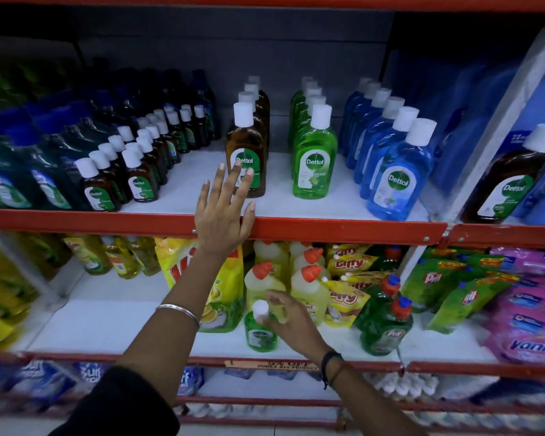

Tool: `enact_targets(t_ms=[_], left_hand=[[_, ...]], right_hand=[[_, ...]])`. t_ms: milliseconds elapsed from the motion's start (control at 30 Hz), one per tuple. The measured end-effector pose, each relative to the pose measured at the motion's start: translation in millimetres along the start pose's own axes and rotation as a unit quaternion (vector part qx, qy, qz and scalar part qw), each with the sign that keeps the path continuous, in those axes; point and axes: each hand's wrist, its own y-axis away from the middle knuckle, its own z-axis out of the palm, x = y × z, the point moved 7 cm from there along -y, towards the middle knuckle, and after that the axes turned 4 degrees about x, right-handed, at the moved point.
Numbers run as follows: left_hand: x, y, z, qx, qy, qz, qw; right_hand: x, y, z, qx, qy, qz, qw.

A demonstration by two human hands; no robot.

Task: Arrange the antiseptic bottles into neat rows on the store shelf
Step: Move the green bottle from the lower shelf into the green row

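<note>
While the left hand (223,212) is spread wide, fingers apart and holding nothing, its palm lies over the red shelf edge (328,227). Below that edge, the right hand (291,322) clasps 1 small green antiseptic bottle (260,332) near its white cap (260,309); above the edge stand 3 rows: brown bottles (246,152), green bottles (314,155), blue bottles (395,171).

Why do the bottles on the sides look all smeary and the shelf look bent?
Head view: the wide lens bows the red shelf edge and stretches the corners; the dark pouches at left and pink packs at right are blurred, while the middle green Dettol bottle stays sharp. The shelf's back is dim, and the right hand is slightly smeared.
</note>
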Motion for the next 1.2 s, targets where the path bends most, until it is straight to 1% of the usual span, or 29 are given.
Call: enact_targets(t_ms=[33, 100, 267, 400, 500, 667, 767, 933, 1000, 1067, 1200], left_hand=[[0, 0, 0, 0.002, 0.001, 0.0, 1.0], [0, 0, 0, 0.003, 0.002, 0.001, 1.0], [-1, 1, 2, -0.004, 0.001, 0.001, 1.0], [-1, 1, 2, -0.013, 0.002, 0.001, 1.0], [-2, 1, 2, -0.02, 0.006, -0.002, 1.0], [-1, 0, 2, -0.027, 0.014, -0.003, 1.0], [-1, 1, 2, -0.032, 0.019, -0.006, 0.999], [-1, 1, 2, -0.045, 0.022, -0.007, 0.999], [-1, 0, 2, -0.047, 0.021, -0.008, 0.999], [0, 4, 3, -0.052, 0.021, -0.014, 0.998], [1, 3, 4, -0.058, 0.026, -0.006, 0.998]], right_hand=[[7, -1, 9, -0.023, 0.02, 0.014, 0.999], [16, -2, 20, -0.026, 0.036, 0.025, 0.999], [17, -6, 16, 0.024, 0.004, 0.028, 0.999], [5, -1, -10, 0.073, -0.059, 0.016, 0.995], [-27, 4, -44, 0.123, -0.09, -0.014, 0.988], [-100, 13, -115, 0.204, -0.13, -0.094, 0.966], [-144, 19, -160, 0.259, -0.144, -0.154, 0.943], [-202, 10, -223, 0.35, -0.142, -0.242, 0.894], [-212, -2, -241, 0.375, -0.154, -0.253, 0.878], [-214, -18, -251, 0.388, -0.164, -0.249, 0.872], [-207, -52, -251, 0.387, -0.131, -0.225, 0.884]])
